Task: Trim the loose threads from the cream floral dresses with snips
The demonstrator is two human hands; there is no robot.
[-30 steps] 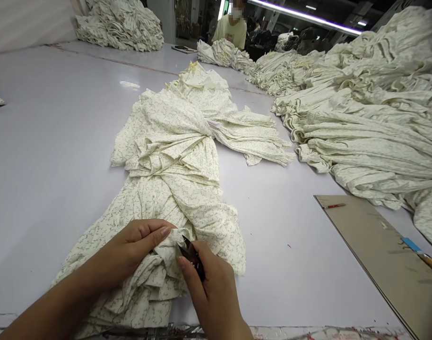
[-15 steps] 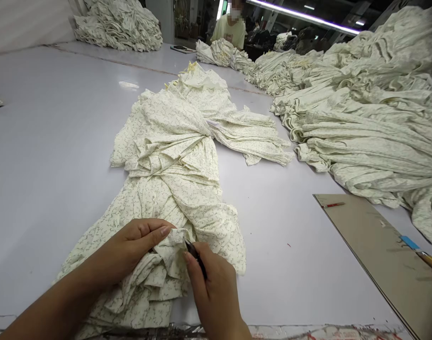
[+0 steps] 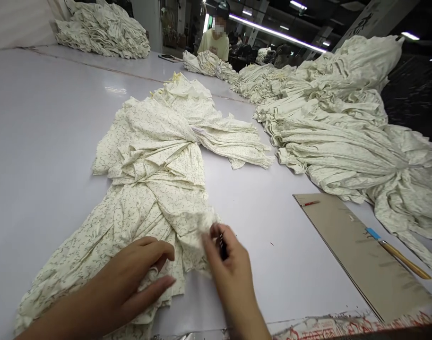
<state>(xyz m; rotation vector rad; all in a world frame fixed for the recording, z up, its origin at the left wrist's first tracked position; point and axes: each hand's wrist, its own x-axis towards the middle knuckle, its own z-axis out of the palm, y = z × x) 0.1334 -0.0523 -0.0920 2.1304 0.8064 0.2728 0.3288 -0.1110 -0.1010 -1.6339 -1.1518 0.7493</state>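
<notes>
A bundle of cream garments with a small sprig print (image 3: 145,198) lies gathered on the table before me. My left hand (image 3: 138,269) rests over its near end, thumb and fingers apart, with folds of cloth beneath. At the right edge of the bundle my right hand (image 3: 230,259) is closed around small black thread snips (image 3: 222,246), mostly hidden by the fingers. Its fingertips meet a lifted, blurred edge of the cloth; whether they pinch it I cannot tell.
On the right a brown board (image 3: 329,231) carries a red pen (image 3: 311,203) and a wooden-handled tool (image 3: 403,259). Heaped cream garments (image 3: 329,127) line the right side; another pile (image 3: 102,30) stands at the far left. A person (image 3: 216,42) is across the table (image 3: 42,156).
My left hand has let go of the cloth fold it pinched and opened. My right hand has moved right and slightly up with the snips. The view has shifted right.
</notes>
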